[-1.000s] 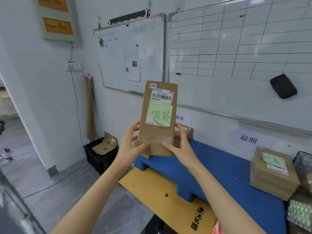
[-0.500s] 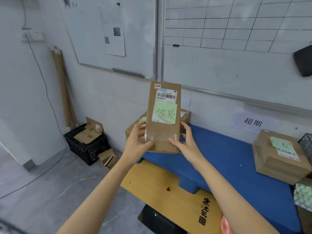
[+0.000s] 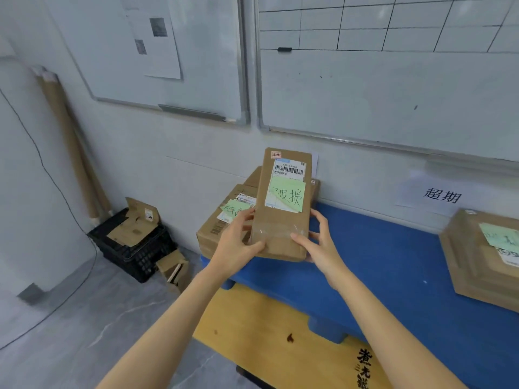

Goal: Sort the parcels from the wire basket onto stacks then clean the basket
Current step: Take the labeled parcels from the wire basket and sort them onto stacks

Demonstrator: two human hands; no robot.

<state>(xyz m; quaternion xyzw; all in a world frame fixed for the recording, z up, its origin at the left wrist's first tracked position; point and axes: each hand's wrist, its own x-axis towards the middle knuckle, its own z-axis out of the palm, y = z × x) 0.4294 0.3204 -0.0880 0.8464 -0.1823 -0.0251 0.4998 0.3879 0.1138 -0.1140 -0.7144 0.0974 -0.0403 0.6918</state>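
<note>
In the centre of the frame we see a brown parcel held almost upright by both hands. The left hand grips its lower left edge with the thumb on the front, and the right hand grips the lower right edge likewise. A green note is stuck on its face. Just behind it, a stack of parcels lies on the blue platform.

The left hand and the right hand are bare. Both long, slim forearms are likewise uncovered along all their visible length.
</note>
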